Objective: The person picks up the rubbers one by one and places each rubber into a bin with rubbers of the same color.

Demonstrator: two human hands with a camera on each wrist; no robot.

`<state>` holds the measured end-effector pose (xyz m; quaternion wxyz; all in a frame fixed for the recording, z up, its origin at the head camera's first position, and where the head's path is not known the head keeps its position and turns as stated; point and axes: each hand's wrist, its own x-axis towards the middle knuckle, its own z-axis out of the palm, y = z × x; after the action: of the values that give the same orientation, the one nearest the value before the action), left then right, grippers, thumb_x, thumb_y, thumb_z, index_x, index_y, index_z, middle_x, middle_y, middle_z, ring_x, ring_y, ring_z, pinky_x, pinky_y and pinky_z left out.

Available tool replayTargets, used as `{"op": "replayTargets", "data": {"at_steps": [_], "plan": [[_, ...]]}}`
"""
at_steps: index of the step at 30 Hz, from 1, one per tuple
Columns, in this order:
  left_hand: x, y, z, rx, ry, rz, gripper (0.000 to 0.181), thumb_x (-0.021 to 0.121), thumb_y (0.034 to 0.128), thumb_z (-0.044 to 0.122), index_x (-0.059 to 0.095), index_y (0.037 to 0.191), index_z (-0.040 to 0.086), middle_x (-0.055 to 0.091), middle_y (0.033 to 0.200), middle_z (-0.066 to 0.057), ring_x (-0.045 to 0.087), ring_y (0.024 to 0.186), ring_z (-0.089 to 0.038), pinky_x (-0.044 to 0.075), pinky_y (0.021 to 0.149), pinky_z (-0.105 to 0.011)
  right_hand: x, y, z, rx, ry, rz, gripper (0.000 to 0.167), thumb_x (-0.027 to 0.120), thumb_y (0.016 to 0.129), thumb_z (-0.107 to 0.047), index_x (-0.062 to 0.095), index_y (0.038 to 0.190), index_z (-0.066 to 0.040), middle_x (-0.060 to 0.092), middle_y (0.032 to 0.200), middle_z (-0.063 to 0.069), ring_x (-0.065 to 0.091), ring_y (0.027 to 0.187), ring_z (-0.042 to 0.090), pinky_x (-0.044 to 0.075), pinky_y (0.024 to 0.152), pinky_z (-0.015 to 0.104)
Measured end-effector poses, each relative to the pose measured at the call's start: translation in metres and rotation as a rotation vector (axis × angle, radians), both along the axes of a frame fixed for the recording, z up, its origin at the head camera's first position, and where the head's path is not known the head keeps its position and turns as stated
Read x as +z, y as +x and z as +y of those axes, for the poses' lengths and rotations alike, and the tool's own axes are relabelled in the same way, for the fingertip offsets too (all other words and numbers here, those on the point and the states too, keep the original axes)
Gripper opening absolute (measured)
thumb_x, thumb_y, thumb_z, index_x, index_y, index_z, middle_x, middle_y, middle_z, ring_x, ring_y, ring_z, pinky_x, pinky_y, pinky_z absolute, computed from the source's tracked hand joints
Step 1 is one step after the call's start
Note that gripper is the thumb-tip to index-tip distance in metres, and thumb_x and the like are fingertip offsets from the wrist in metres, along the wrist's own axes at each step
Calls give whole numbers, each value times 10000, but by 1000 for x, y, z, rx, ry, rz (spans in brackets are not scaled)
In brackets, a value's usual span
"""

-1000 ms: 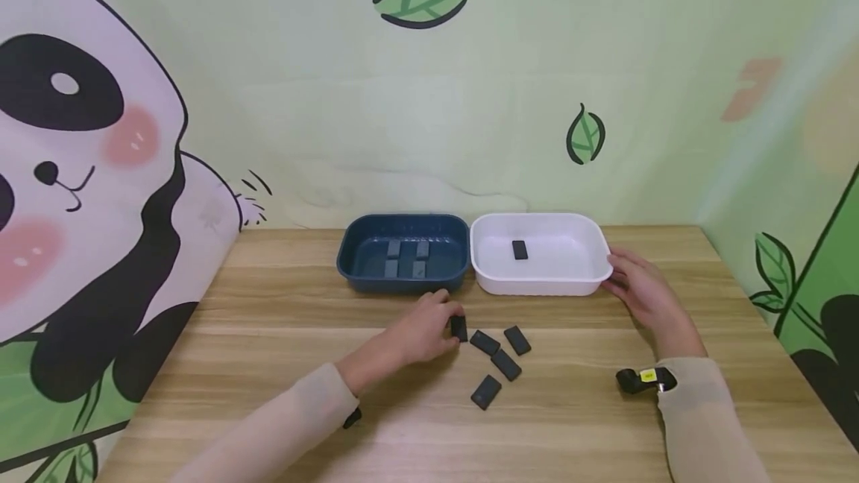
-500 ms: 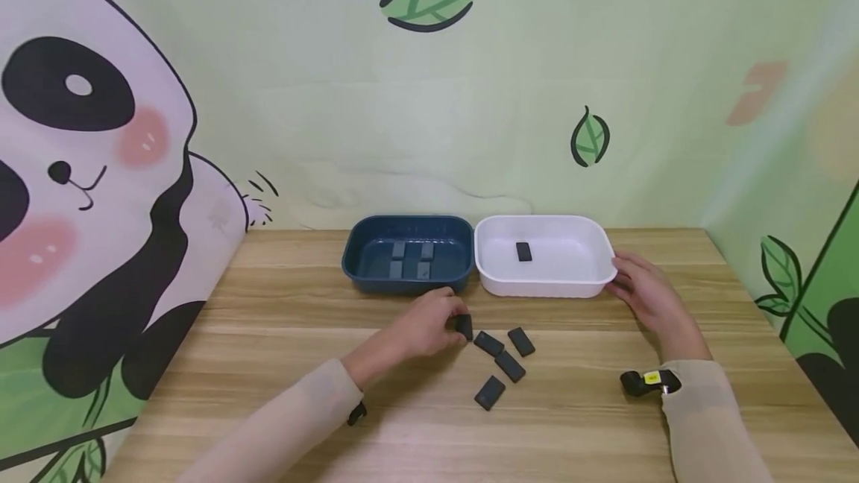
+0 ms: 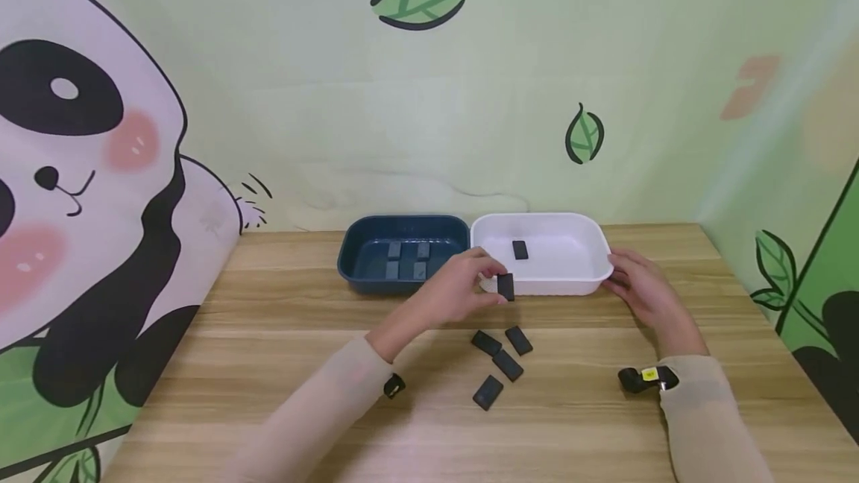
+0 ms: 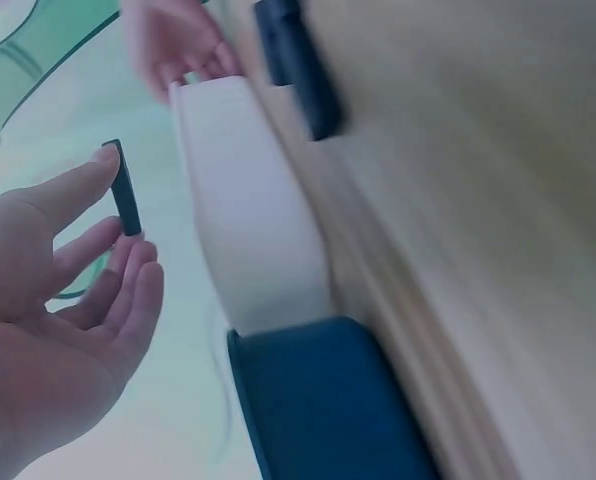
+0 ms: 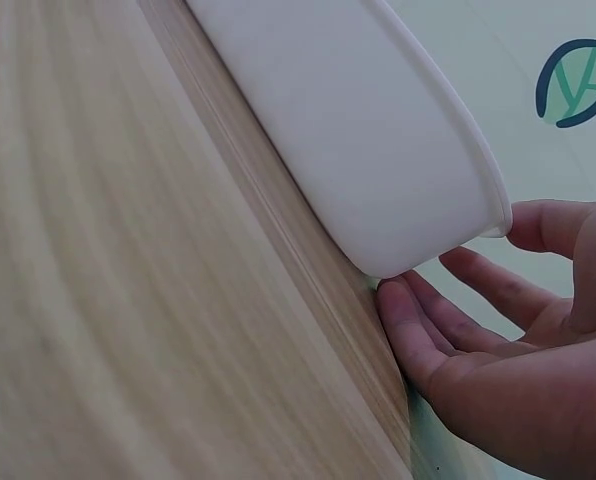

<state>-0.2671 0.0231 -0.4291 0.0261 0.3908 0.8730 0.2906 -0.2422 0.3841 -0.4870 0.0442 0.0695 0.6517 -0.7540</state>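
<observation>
In the head view my left hand (image 3: 463, 288) pinches a black rectangular tile (image 3: 506, 287) between thumb and fingertips, above the front wall of the white tub (image 3: 543, 286). The left wrist view shows the tile (image 4: 125, 190) edge-on, thin and upright. At the tub's right end my right hand (image 3: 643, 288) holds the corner; in the right wrist view its fingers (image 5: 548, 225) touch the rim and the lower edge of the tub (image 5: 378, 140). One black tile (image 3: 520, 250) lies inside the tub. Several more loose tiles (image 3: 508, 365) lie on the table in front.
A dark blue tub (image 3: 376, 286) stands against the white one on its left, with several grey tiles (image 3: 393, 270) inside. Both tubs are near the back edge of the wooden table (image 3: 268, 304), by a printed wall (image 3: 302, 95).
My left hand has lifted the black tile off the table and moved it up and right, to the white tub's front. My right hand stays at the tub's end.
</observation>
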Motion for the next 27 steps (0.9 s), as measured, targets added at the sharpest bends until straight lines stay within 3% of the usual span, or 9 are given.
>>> {"op": "replayTargets", "data": {"at_steps": [8, 16, 22, 27], "plan": [[7, -36, 47, 19, 89, -27, 470, 845, 935, 279, 706, 1319, 45, 663, 1212, -113, 646, 1139, -248, 538, 952, -223, -2, 3, 1, -17, -8, 9, 530, 535, 1123, -191, 370, 1543, 87, 650, 1149, -92, 643, 1067, 54, 570, 932, 220], [-3, -68, 78, 149, 30, -43, 470, 836, 942, 313, 717, 1334, 84, 672, 1198, -70, 656, 1150, -230, 527, 940, -250, -2, -1, -4, -16, 15, 10, 588, 515, 1129, -193, 291, 1572, 123, 628, 1181, -53, 639, 1077, 65, 565, 952, 230], [-10, -84, 98, 226, 2, -77, 455, 823, 954, 309, 710, 1347, 109, 668, 1227, -42, 625, 1132, -182, 528, 981, -286, -2, -1, -2, -43, -10, 7, 528, 531, 1122, -184, 360, 1537, 95, 642, 1184, -28, 637, 1094, 90, 573, 928, 229], [-18, -92, 111, 264, 21, -108, 435, 822, 956, 289, 713, 1329, 91, 678, 1231, -43, 615, 1102, -169, 531, 992, -293, -2, -1, 0, -51, 8, -7, 581, 531, 1125, -207, 316, 1572, 95, 603, 1246, -5, 620, 1134, 99, 566, 944, 223]]}}
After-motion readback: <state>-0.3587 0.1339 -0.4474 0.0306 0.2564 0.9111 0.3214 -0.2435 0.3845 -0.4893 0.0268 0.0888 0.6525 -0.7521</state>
